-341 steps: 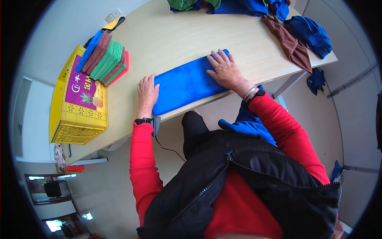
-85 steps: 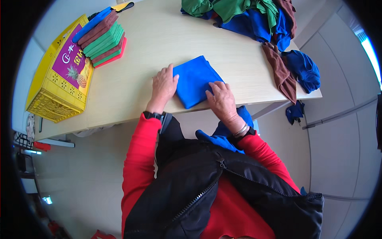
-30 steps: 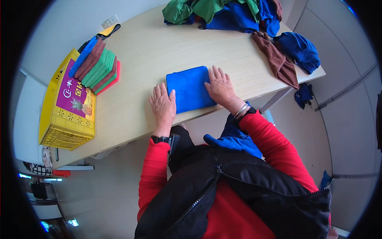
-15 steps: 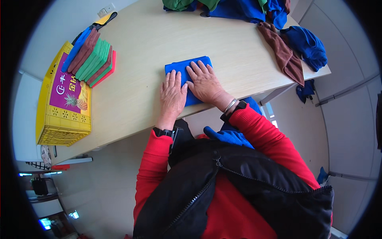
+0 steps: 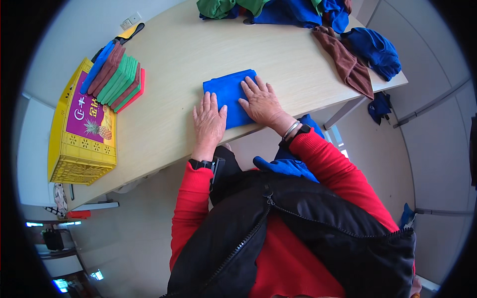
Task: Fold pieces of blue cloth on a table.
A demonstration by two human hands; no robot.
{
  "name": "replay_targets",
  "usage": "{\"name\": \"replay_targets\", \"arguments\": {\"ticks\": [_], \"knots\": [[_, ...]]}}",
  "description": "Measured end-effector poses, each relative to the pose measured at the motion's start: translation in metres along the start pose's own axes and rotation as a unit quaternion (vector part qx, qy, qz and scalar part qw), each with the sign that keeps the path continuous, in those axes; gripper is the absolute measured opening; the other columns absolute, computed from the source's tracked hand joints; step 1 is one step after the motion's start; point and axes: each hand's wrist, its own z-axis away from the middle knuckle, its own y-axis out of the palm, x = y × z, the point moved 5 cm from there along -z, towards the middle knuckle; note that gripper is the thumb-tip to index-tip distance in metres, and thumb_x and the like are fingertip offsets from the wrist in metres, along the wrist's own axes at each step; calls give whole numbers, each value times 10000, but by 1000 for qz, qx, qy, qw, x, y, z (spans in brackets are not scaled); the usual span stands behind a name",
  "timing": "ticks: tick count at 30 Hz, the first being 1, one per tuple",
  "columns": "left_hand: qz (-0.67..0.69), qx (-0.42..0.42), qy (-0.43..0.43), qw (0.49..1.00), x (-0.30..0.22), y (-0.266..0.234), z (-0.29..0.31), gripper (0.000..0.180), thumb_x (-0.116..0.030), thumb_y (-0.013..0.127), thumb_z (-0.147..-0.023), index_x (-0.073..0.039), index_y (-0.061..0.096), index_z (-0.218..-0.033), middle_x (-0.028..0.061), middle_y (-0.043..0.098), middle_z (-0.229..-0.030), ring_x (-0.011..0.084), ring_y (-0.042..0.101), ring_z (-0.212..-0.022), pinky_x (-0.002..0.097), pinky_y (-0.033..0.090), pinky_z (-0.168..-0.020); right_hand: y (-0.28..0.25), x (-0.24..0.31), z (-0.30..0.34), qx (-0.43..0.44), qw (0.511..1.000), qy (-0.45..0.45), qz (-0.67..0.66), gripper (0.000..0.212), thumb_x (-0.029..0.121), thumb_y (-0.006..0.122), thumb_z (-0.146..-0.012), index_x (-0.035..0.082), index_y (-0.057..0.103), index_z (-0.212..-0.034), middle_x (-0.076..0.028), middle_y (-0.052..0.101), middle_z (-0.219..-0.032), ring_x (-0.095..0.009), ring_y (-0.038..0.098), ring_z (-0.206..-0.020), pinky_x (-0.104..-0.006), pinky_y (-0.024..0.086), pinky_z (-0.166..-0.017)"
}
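Note:
A blue cloth (image 5: 229, 89), folded into a flat rectangle, lies on the table near its front edge. My left hand (image 5: 208, 121) rests flat along the cloth's left edge, partly on the table, fingers stretched out. My right hand (image 5: 263, 104) lies over the cloth's right edge with its fingers spread. Neither hand grasps anything. Another blue cloth (image 5: 288, 168) lies across my lap below the table edge.
At the left stands a yellow plastic crate (image 5: 82, 159) with a row of folded cloths (image 5: 117, 74) beside it in blue, brown, green and red. Loose green and blue cloths (image 5: 285, 12) are heaped at the back, with a brown cloth (image 5: 343, 62) and a crumpled blue cloth (image 5: 375, 52) at the right.
My hands have moved apart, the left one outward to the cloth's left edge and the right one toward its right edge. More of the folded blue cloth shows between them.

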Motion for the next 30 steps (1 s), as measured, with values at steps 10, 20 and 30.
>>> {"name": "replay_targets", "arguments": {"ticks": [10,20,30], "knots": [[-73,-30,75,994,-22,-14,-19,575,-348,443,-1045,-13,393,-1509,156,359,-1596,311,296,-1493,504,202,-1224,-12,2,-16,2,998,-7,58,618,439,417,-1037,63,395,-1527,-165,344,-1605,-373,263,-1505,-536,216,-1216],[3,-19,86,996,-17,15,-29,586,-367,442,-1043,-24,393,-1515,157,346,-1606,323,303,-1490,503,217,-1221,10,0,-15,13,998,-39,-51,611,435,409,-1040,72,396,-1532,-113,327,-1626,-336,250,-1518,-521,213,-1220],[24,-14,-7,1000,-3,8,-24,687,-476,392,-1045,4,347,-1533,197,321,-1609,356,303,-1485,507,210,-1220,5,-6,-7,15,999,22,-29,645,469,395,-1044,71,355,-1549,-142,308,-1630,-353,258,-1511,-521,212,-1219]]}}
